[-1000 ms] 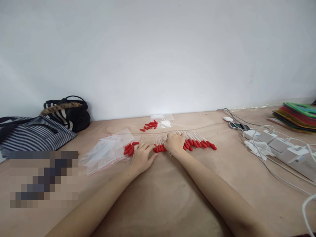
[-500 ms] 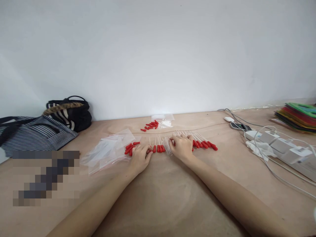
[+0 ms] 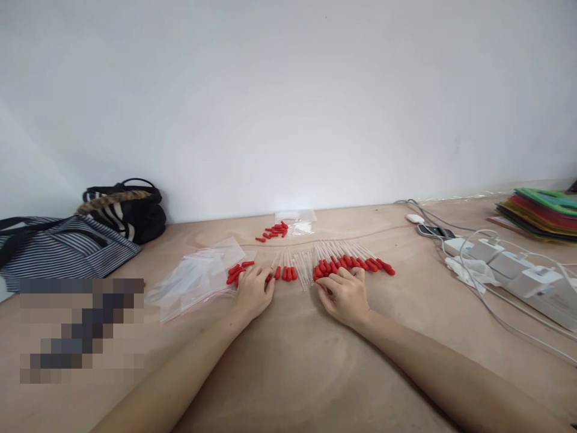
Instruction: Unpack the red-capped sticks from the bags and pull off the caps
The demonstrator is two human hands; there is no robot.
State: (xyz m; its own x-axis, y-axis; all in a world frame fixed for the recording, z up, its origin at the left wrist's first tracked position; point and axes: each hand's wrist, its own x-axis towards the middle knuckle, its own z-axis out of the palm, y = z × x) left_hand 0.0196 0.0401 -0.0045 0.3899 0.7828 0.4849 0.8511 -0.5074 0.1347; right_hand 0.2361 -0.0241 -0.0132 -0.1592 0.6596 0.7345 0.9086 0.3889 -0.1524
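Thin clear droppers with red rubber bulbs lie in a fanned row, bulbs toward me; the right-hand group of droppers (image 3: 356,263) is the larger. My left hand (image 3: 253,290) rests at the row's left side, fingers curled round a red bulb (image 3: 269,278) that is partly hidden. My right hand (image 3: 346,294) is on the table at the near edge of the right group. Its thumb and forefinger are closed at the bulb end of a dropper (image 3: 318,272). Between the hands lie bare clear tubes (image 3: 303,267) and a few bulbed droppers (image 3: 289,273).
Clear zip bags (image 3: 198,276) lie left of my left hand. Farther back are loose red bulbs (image 3: 274,230) and a small bag of tubes (image 3: 302,227). Bags (image 3: 126,210) stand at left. A power strip with chargers (image 3: 509,264), cables and coloured sheets (image 3: 541,207) are at right.
My right hand has moved toward me and slightly right, off the tubes to the bulb ends, uncovering more red bulbs. The left hand stays nearly in place.
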